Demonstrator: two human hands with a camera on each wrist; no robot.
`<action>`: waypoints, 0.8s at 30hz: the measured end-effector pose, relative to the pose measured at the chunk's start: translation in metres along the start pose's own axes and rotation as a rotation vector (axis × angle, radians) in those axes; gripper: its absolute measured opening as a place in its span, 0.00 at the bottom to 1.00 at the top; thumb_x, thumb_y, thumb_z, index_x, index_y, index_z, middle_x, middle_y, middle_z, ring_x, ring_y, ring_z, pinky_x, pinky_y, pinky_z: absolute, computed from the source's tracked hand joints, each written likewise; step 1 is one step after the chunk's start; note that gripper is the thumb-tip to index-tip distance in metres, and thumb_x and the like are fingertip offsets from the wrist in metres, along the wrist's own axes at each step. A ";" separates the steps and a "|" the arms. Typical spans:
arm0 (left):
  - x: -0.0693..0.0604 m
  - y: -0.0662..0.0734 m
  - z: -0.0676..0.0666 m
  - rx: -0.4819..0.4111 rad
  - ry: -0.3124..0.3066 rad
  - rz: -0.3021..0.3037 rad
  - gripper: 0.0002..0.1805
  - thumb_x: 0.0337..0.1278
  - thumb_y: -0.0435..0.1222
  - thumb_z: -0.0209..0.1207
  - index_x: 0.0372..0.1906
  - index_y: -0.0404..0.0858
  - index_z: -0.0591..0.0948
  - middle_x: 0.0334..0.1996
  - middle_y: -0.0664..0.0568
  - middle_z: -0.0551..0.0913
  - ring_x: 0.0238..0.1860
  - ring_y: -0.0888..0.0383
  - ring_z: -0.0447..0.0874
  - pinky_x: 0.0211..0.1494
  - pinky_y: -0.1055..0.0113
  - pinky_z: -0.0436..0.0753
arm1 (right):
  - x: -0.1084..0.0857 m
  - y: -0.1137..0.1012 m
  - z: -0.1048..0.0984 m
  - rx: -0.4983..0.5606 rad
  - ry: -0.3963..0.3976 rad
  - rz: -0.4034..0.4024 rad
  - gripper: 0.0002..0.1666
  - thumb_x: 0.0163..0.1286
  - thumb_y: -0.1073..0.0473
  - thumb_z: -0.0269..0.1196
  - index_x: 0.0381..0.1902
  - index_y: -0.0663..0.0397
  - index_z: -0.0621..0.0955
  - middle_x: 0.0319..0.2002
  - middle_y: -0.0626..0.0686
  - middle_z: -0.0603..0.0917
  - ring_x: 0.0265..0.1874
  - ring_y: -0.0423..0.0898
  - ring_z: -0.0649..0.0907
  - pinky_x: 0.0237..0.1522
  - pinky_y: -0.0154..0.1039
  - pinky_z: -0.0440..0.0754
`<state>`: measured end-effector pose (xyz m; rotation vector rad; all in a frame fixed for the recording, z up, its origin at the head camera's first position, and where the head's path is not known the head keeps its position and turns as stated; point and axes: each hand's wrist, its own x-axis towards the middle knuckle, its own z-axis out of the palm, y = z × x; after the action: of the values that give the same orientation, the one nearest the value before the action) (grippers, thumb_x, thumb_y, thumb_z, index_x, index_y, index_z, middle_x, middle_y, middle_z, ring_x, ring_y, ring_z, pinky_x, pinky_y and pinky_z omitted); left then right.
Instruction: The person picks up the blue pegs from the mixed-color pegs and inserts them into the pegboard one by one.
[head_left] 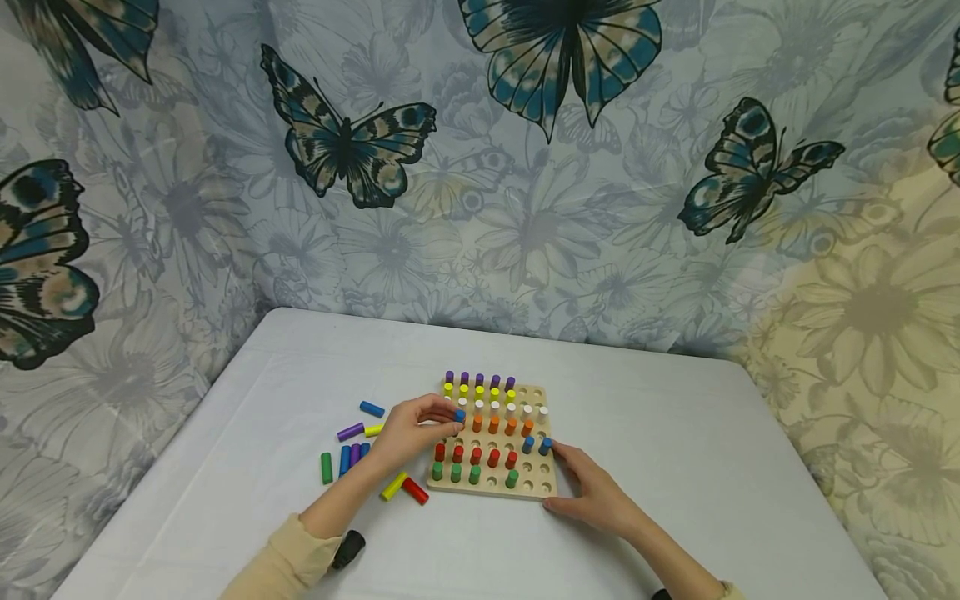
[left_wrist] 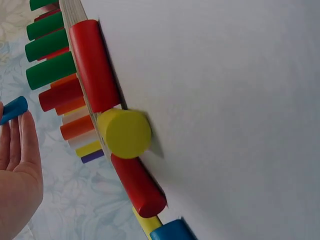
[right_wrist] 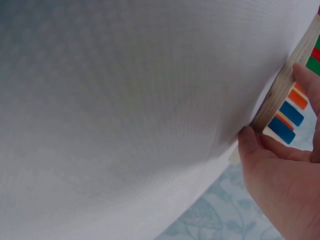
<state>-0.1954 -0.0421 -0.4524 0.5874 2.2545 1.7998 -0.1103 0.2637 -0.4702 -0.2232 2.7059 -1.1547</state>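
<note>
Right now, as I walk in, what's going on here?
A person is filling a board with colored pegs. The left hand holds a blue peg above it, while the right hand holds its right edge. Standing pegs are in rows by color, but some holes are empty. Loose pegs lie to the left on the table.
</note>
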 end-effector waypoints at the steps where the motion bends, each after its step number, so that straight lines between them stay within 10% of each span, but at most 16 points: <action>1: 0.000 0.001 0.001 -0.001 -0.005 -0.010 0.12 0.58 0.39 0.67 0.46 0.44 0.83 0.41 0.56 0.85 0.46 0.56 0.82 0.46 0.65 0.84 | 0.000 0.000 0.000 -0.001 0.000 0.000 0.53 0.56 0.51 0.74 0.73 0.60 0.61 0.70 0.62 0.64 0.69 0.60 0.64 0.65 0.52 0.65; 24: 0.015 0.002 0.026 0.012 -0.035 0.037 0.15 0.60 0.32 0.64 0.51 0.35 0.82 0.43 0.48 0.84 0.45 0.50 0.82 0.43 0.68 0.82 | 0.001 0.002 0.001 -0.018 0.005 0.000 0.53 0.56 0.51 0.74 0.73 0.61 0.61 0.70 0.62 0.65 0.69 0.59 0.64 0.66 0.52 0.66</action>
<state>-0.1982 -0.0126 -0.4555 0.6620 2.2475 1.7805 -0.1111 0.2646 -0.4727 -0.2227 2.7210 -1.1333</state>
